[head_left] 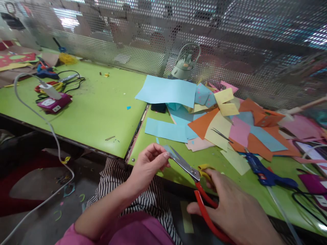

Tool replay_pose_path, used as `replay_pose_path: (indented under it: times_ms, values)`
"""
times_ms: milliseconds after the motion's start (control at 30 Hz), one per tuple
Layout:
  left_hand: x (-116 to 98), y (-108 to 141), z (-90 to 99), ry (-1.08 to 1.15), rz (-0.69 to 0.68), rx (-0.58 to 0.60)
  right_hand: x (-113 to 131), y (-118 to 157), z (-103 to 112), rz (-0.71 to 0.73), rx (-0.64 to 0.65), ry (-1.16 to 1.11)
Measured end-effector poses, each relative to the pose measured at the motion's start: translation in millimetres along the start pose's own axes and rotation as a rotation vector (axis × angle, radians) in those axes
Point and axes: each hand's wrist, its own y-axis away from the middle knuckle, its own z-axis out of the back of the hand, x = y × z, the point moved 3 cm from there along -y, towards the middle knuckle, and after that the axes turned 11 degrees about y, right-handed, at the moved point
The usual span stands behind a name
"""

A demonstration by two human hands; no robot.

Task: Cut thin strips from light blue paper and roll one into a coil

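Note:
My right hand [230, 197] grips a pair of scissors [187, 166] with red and yellow handles, the metal blades pointing up and to the left, slightly parted. Between the fingertips of my left hand [150, 161] is a small light blue piece of paper [167, 149], pinched at the blade tips. Both hands are above the front edge of the green table. Just beyond them lie a light blue paper strip [166, 130] and a tiny blue scrap [157, 140]. A larger light blue sheet [168, 90] rests farther back.
Coloured paper pieces [245, 129] cover the right side, with tweezers [221, 134] and a blue glue gun [268, 173] among them. A grey lidded bottle [184, 66] stands by the perforated metal screen [143, 37]. At left are a purple power socket [55, 103] and a white cable [51, 127].

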Motion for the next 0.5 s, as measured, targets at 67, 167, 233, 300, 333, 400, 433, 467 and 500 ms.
replay_pose_path:
  times_ms: [67,167,233,300,333,400,433,467,500]
  values:
    - [-1,-1,-0.1,0.0,0.001,-0.014,-1,0,0,-0.039,0.038,-0.014]
    - [0,-2,-0.4,-0.009,0.013,-0.027,4,-3,3,-0.089,0.083,-0.06]
    - [1,-3,-0.6,-0.011,0.015,-0.026,8,-5,6,-0.116,0.112,-0.097]
    - [2,-2,-0.5,-0.007,0.01,-0.028,11,-6,7,-0.144,0.142,-0.131]
    - [2,-2,-0.3,-0.005,0.005,-0.031,11,-6,7,-0.152,0.159,-0.152]
    - [2,-1,0.1,-0.002,-0.007,-0.038,11,-6,6,-0.149,0.186,-0.196]
    - [1,-1,0.1,0.0,-0.015,-0.037,11,-6,5,-0.144,0.194,-0.21]
    - [1,0,-0.2,0.0,-0.022,-0.031,11,-6,5,-0.141,0.198,-0.217]
    - [1,0,-0.6,0.0,-0.027,-0.022,11,-7,4,-0.142,0.194,-0.214]
